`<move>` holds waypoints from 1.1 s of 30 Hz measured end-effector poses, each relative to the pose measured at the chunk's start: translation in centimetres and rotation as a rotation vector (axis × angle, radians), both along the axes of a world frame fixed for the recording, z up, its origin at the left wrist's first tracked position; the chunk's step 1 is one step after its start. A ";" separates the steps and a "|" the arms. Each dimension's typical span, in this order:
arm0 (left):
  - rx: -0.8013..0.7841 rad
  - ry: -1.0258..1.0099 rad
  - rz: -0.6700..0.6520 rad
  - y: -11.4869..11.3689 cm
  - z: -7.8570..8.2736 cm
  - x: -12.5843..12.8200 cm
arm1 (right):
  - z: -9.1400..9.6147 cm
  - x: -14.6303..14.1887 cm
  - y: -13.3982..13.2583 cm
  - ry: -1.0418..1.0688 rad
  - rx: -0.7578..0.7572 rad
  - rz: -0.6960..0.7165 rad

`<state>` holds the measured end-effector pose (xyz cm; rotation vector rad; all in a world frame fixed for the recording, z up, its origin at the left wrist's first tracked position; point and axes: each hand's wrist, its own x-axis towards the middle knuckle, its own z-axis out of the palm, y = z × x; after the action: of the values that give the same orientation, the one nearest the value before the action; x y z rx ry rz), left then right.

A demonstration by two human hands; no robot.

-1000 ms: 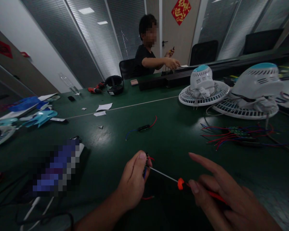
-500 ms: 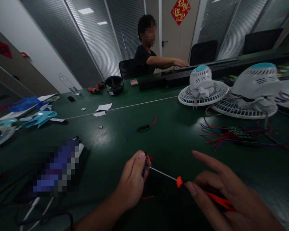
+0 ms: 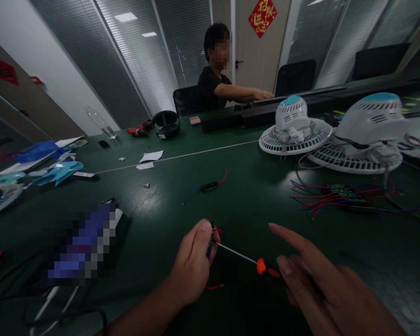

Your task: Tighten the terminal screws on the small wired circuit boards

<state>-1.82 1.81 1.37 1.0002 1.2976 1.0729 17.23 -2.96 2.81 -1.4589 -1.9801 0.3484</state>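
My left hand is closed on a small part with red and blue wires, mostly hidden by the fingers; it looks like a little circuit board. My right hand grips the handle of an orange and black screwdriver, thumb on the handle and index finger stretched out. The metal shaft runs left, its tip meeting the part at my left fingers. Beyond my hands a small black module with one red and one blue wire lies on the green table.
Two white fan heads lie grille-down at the right, behind a pile of wired circuit boards. A blurred-out device with cables is at the left. Farther back are paper scraps, a red tool and a seated person.
My right thumb has slid back along the screwdriver's handle, and the index finger has shifted left. My left hand stays in place. The person opposite has moved slightly to the right.
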 end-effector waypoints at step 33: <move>0.020 0.046 0.015 0.0 0.0 0.0 | 0.2 -0.2 0.6 0.023 -0.018 -0.045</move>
<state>-1.83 1.85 1.33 1.0373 1.3357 1.0811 17.07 -2.32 3.00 -1.5019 -1.9273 0.3621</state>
